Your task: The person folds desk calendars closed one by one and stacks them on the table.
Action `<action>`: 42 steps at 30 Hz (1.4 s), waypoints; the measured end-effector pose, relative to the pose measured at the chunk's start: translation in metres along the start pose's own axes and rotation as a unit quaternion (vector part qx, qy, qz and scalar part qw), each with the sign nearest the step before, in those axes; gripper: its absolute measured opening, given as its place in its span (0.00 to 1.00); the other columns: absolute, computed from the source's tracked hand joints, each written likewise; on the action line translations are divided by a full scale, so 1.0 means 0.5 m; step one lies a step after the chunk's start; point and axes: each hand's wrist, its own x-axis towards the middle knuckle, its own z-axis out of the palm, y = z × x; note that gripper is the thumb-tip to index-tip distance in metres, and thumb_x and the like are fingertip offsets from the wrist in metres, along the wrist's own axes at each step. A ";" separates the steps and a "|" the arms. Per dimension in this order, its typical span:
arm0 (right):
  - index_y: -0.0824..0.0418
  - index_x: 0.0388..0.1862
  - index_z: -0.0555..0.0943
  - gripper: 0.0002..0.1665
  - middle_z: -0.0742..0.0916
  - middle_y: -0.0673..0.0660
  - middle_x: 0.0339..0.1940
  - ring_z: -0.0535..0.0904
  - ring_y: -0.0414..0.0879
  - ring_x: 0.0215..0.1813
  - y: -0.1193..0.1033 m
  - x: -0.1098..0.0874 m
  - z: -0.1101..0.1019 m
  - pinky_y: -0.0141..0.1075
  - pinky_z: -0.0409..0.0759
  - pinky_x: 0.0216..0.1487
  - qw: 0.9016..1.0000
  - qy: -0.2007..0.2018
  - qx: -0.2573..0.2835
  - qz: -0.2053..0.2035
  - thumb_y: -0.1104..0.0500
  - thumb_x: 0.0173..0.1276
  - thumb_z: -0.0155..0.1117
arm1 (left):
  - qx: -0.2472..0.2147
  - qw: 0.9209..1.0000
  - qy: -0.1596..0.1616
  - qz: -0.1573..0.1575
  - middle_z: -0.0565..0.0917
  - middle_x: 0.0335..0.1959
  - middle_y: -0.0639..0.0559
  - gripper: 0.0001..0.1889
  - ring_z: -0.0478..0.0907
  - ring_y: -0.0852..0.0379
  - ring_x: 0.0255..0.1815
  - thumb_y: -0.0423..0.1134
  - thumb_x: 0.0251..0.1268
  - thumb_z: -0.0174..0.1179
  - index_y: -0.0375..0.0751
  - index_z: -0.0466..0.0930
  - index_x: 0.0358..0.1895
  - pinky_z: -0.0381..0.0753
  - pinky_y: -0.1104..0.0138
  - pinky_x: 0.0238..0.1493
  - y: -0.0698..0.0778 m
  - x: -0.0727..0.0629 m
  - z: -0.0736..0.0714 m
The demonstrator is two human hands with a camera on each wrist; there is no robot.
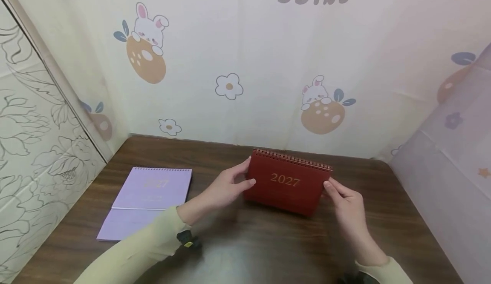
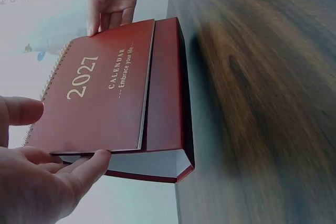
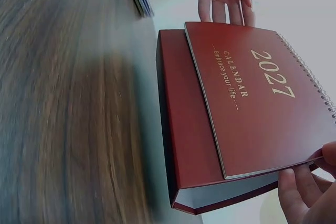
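A red spiral-bound desk calendar (image 1: 285, 196), marked 2027 in gold, is upright with its stand folded out into a tent, close over the table. My left hand (image 1: 226, 186) holds its left side edge, thumb near the front cover. At the opposite edge, my right hand (image 1: 348, 203) pinches the side between thumb and fingers. The left wrist view shows the hollow end of the stand (image 2: 157, 165) and the cover pages resting over its front panel. Parts of the fingers on both hands are hidden behind the calendar.
A light purple 2027 calendar (image 1: 151, 194) lies to the left on the dark wood table (image 1: 245, 250). A pale curtain (image 1: 249, 41) with rabbit prints hangs along the table's back edge, and more patterned fabric stands at both sides.
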 end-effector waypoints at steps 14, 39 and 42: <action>0.68 0.65 0.77 0.28 0.78 0.60 0.66 0.79 0.28 0.55 -0.003 -0.012 0.061 0.30 0.80 0.50 0.999 -0.045 0.014 -0.018 0.51 0.75 0.61 | -0.009 0.999 0.032 -0.016 0.62 0.76 0.61 0.34 0.57 0.57 0.76 0.44 0.72 0.60 0.53 0.58 0.78 0.57 0.50 0.73 -0.041 -0.082 -0.032; 0.65 0.54 0.85 0.20 0.82 0.61 0.62 0.78 0.56 0.63 0.036 0.001 0.042 0.22 0.75 0.50 0.983 -0.082 -0.114 -0.118 0.53 0.71 0.67 | 0.205 0.975 0.052 0.064 0.80 0.62 0.49 0.16 0.78 0.53 0.62 0.41 0.69 0.64 0.43 0.84 0.57 0.76 0.55 0.60 -0.060 -0.088 -0.071; 0.62 0.51 0.87 0.17 0.83 0.59 0.61 0.79 0.55 0.61 0.043 0.006 0.031 0.24 0.77 0.49 0.976 -0.095 -0.130 -0.144 0.54 0.68 0.70 | 0.253 0.963 0.040 0.080 0.81 0.61 0.48 0.14 0.78 0.51 0.62 0.42 0.68 0.65 0.45 0.86 0.54 0.75 0.53 0.61 -0.064 -0.082 -0.079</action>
